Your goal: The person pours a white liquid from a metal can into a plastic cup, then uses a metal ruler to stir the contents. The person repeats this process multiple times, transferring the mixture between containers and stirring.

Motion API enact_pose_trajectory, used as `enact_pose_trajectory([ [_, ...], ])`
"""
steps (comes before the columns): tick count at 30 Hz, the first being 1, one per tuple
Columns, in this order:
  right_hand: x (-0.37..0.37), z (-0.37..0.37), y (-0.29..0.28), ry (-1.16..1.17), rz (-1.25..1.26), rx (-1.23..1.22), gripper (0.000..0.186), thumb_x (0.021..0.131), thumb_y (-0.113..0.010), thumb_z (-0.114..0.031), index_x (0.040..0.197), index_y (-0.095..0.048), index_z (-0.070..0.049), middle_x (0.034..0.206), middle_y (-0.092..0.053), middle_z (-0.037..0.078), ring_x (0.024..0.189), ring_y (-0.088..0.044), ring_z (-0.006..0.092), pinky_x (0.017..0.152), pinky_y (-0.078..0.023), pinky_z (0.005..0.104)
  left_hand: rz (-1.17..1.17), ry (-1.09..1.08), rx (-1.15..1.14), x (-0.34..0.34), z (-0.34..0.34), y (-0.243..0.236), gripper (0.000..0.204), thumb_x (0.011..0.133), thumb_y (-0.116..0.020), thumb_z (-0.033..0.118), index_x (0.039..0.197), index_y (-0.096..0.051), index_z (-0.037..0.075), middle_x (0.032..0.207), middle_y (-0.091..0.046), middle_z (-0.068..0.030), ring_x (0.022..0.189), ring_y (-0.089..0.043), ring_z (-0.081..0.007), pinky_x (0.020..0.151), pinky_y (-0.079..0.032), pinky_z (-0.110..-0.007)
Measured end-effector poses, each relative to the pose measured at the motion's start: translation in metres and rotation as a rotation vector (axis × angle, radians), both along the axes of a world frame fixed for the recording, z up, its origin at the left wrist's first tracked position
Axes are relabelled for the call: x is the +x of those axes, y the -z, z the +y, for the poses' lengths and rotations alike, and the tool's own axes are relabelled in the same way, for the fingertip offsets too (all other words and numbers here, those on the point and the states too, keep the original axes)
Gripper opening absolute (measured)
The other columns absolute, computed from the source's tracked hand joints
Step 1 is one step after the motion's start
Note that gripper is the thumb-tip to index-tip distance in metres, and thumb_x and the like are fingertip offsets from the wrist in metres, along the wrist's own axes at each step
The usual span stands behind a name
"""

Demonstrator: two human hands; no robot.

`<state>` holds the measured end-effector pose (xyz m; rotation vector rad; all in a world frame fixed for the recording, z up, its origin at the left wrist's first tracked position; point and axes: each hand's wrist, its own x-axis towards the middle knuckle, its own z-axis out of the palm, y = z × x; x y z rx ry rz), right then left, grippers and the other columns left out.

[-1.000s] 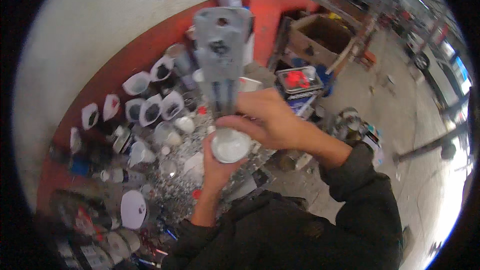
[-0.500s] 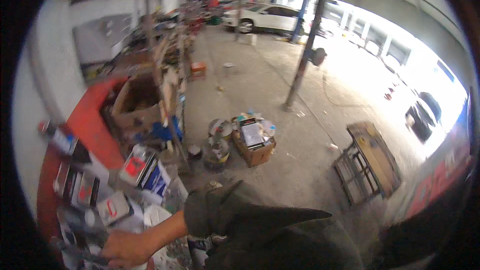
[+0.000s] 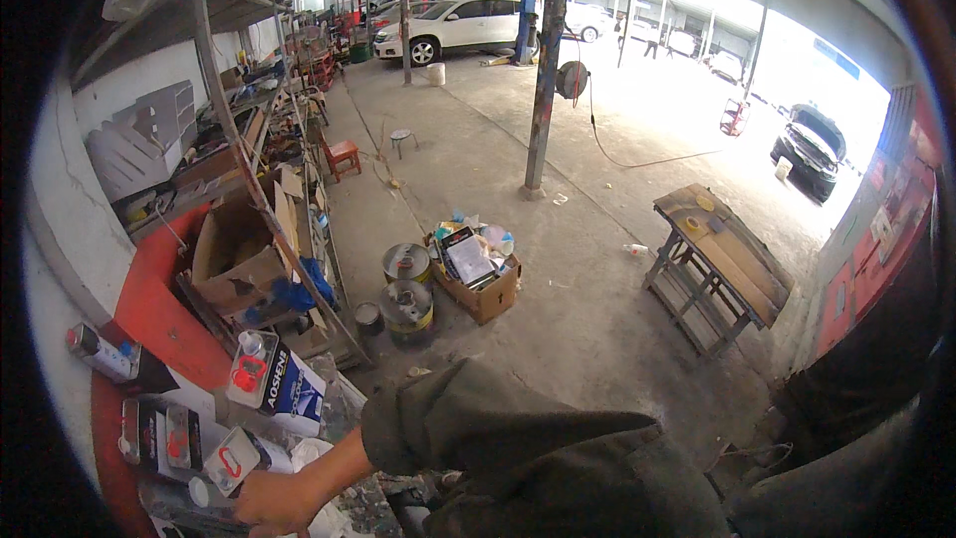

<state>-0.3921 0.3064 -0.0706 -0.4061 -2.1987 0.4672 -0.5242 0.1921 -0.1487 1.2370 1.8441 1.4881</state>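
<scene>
My right hand [image 3: 284, 500] reaches in at the lower left from a dark rolled sleeve [image 3: 518, 438]. Its fingers are curled, their tips hidden near the picture's edge. Right by the knuckles stands a square-topped can with a red handle [image 3: 231, 460]. A round white cap [image 3: 199, 492] sits at its near side. Behind is a larger blue-and-white can [image 3: 289, 389] with red on top. Two more small cans stand farther left, one with a red-marked top [image 3: 182, 436]. What the hand grips, if anything, I cannot make out. My left hand is not in view.
A loaded cardboard box [image 3: 485, 294] stands on the floor beside round metal pails [image 3: 406, 311]. A worn wooden bench [image 3: 717, 249] is at the right, a steel post [image 3: 546, 70] farther back. Cluttered shelving [image 3: 224, 90] runs along the left. A white car [image 3: 468, 30] is parked far off.
The picture was blurred before and is sharper now. My view has turned, so the floor things sit farther left and higher. My right hand has come closer to the can with the red handle.
</scene>
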Motion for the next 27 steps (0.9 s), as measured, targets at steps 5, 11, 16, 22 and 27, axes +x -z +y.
enact_pose_trajectory([
  [5, -0.013, -0.016, -0.028, 0.146, 0.095, 0.104, 0.031, 0.074, -0.071, -0.030, 0.071, -0.062, -0.001, 0.069, -0.062, 0.021, 0.070, -0.064, 0.0433, 0.062, -0.048, 0.0529, -0.007, 0.042, -0.022, -0.008, 0.001, 0.026, 0.091, 0.076, -0.087, 0.013, 0.150, -0.035, 0.002, 0.137, -0.053, -0.0215, 0.111, -0.056, -0.0327, 0.091, -0.051, -0.047],
  [11, -0.006, -0.006, -0.072, 0.000, 0.242, 0.086, 0.030, 0.074, -0.070, -0.030, 0.068, -0.061, -0.002, 0.066, -0.060, 0.021, 0.065, -0.061, 0.0443, 0.057, -0.045, 0.0539, 0.009, 0.063, 0.149, -0.004, 0.000, 0.035, 0.092, 0.078, -0.086, 0.013, 0.152, -0.033, 0.005, 0.144, -0.047, -0.0235, 0.120, -0.053, -0.0346, 0.101, -0.051, -0.052],
  [16, 0.011, -0.006, -0.027, 0.004, -0.082, 0.051, 0.032, 0.078, -0.068, -0.031, 0.071, -0.060, -0.001, 0.068, -0.061, 0.019, 0.063, -0.061, 0.0440, 0.057, -0.045, 0.0533, -0.220, 0.038, 0.141, -0.009, -0.007, 0.019, 0.091, 0.079, -0.085, 0.017, 0.152, -0.033, 0.006, 0.144, -0.047, -0.0214, 0.114, -0.055, -0.0355, 0.095, -0.055, -0.049],
  [22, 0.009, -0.033, -0.013, -0.084, 0.058, -0.026, 0.033, 0.077, -0.070, -0.032, 0.071, -0.060, -0.001, 0.065, -0.059, 0.019, 0.062, -0.061, 0.0428, 0.056, -0.045, 0.0532, 0.044, -0.007, 0.026, 0.002, -0.010, 0.016, 0.090, 0.078, -0.086, 0.020, 0.150, -0.035, 0.005, 0.141, -0.050, -0.0198, 0.115, -0.055, -0.0354, 0.093, -0.055, -0.048],
  [27, -0.002, -0.034, -0.061, 0.004, 0.291, 0.145, 0.030, 0.081, -0.067, -0.030, 0.074, -0.058, -0.003, 0.066, -0.059, 0.016, 0.065, -0.061, 0.0417, 0.056, -0.046, 0.0508, 0.138, 0.015, 0.133, -0.010, -0.006, 0.043, 0.089, 0.076, -0.088, 0.020, 0.148, -0.038, 0.004, 0.140, -0.052, -0.0189, 0.118, -0.054, -0.0361, 0.095, -0.053, -0.049],
])
